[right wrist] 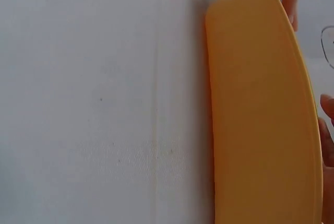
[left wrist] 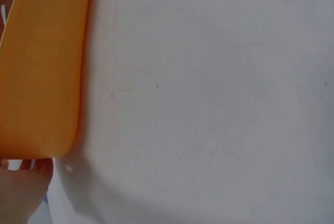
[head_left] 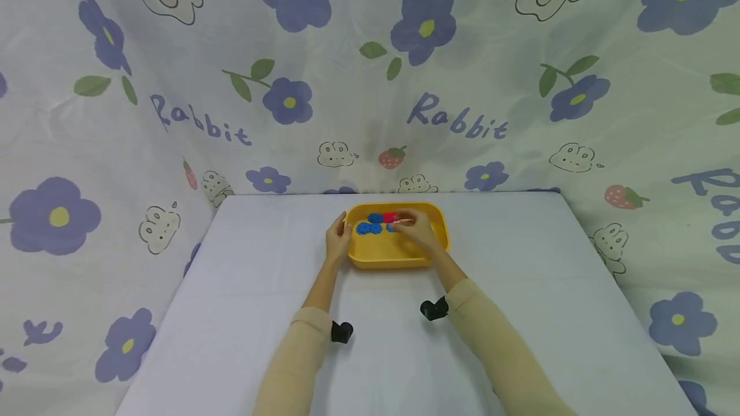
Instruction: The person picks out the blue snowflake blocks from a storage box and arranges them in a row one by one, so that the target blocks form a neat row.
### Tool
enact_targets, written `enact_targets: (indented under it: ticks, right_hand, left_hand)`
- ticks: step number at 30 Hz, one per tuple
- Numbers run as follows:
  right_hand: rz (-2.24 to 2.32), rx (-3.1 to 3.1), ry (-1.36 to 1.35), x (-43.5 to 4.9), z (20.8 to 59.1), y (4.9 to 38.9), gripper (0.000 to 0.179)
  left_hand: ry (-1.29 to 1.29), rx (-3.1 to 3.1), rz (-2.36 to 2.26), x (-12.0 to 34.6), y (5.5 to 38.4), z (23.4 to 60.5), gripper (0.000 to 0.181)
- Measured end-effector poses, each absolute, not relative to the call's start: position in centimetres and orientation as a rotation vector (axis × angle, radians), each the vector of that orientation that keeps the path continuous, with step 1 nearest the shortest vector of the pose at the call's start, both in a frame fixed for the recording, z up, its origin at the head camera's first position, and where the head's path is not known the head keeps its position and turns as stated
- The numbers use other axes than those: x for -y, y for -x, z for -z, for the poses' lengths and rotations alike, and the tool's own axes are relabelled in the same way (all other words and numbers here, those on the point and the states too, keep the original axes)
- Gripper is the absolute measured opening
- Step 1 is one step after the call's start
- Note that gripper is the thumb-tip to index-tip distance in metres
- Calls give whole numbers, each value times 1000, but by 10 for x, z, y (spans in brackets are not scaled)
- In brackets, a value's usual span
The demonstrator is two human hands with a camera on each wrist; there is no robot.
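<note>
The right hand [head_left: 417,230] is bent over the inside of the yellow tray [head_left: 384,250], thumb and fingers near a red piece [head_left: 390,217], though whether they pinch anything cannot be told; the left hand [head_left: 338,237] grips the tray's left rim. Blue pieces [head_left: 363,228] lie inside, and the tray rests on the table [head_left: 260,249]. Handling pieces seems the current step, the next move calling for a light, precise pinch with the tray steadied.

I logged: one tray [head_left: 381,251] on the table [head_left: 260,242], before the cloth [head_left: 358,82]; small pieces [head_left: 369,228] inside, toward its far side; left hand [head_left: 338,239] at left edge, right hand [head_left: 417,228] rightward.
</note>
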State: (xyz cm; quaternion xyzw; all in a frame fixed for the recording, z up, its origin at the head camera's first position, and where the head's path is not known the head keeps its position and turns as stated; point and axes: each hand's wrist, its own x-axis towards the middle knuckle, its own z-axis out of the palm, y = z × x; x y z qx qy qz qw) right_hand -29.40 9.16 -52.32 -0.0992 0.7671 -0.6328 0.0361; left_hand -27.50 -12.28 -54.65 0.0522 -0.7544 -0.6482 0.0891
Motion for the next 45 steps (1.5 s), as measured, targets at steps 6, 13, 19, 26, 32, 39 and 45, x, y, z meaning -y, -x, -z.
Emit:
enact_targets:
  ticks: [6,13,19,26,32,39,45]
  right_hand:
    - [1899,-2368,321,-74,534,301,37]
    - [1868,-2390,326,-62,542,308,35]
    - [1847,-2369,196,-54,541,313,33]
    - [1834,-2371,13,-47,541,318,30]
    - [1784,-2378,-41,-45,543,322,33]
    - [1785,-2431,-36,-42,551,329,30]
    - [1856,-2581,99,-51,655,391,23]
  left_hand:
    - [-202,2279,1917,120,273,546,44]
    - [-245,2280,1924,119,271,547,44]
    - [-259,2270,1915,120,273,549,43]
    - [-277,2253,1954,121,273,552,43]
    - [-279,2238,1975,121,273,554,43]
    - [-285,2238,1995,120,272,553,43]
    - [-287,2236,2003,120,272,553,44]
